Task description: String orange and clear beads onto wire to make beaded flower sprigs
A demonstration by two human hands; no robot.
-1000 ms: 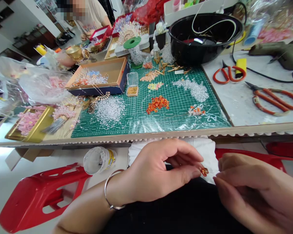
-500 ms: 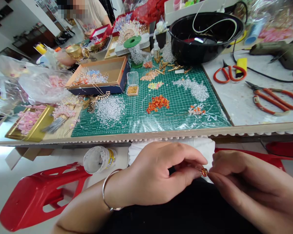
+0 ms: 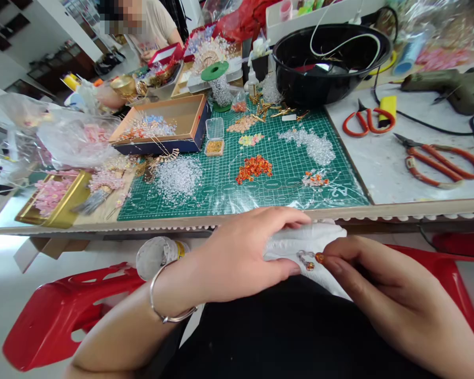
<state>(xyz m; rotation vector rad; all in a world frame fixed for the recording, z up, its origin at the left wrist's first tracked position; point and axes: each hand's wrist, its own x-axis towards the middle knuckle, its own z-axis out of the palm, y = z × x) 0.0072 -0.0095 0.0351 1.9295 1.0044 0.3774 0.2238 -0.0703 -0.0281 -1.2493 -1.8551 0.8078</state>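
My left hand (image 3: pixel 245 255) and my right hand (image 3: pixel 373 279) meet below the table edge, over my lap. Between their fingertips is a small beaded piece (image 3: pixel 308 260) with orange and clear beads on thin wire. The left thumb and fingers pinch its left side. My right fingertips pinch the orange bead at its right end. A white cloth (image 3: pixel 300 239) lies behind the hands. On the green cutting mat (image 3: pixel 284 173) above lie an orange bead pile (image 3: pixel 255 168) and clear bead piles (image 3: pixel 177 178).
Red-handled scissors (image 3: pixel 369 120) and pliers (image 3: pixel 444 163) lie on the white table at right, near a glue gun (image 3: pixel 450 87) and a black bowl (image 3: pixel 332 55). A brown box (image 3: pixel 161 123) and gold tray (image 3: pixel 51 202) sit left. Another person (image 3: pixel 150 26) sits at the far end.
Both hands have risen toward the table edge. The left hand's fingers have straightened over the white cloth, and the beaded piece now shows more clearly between the fingertips.
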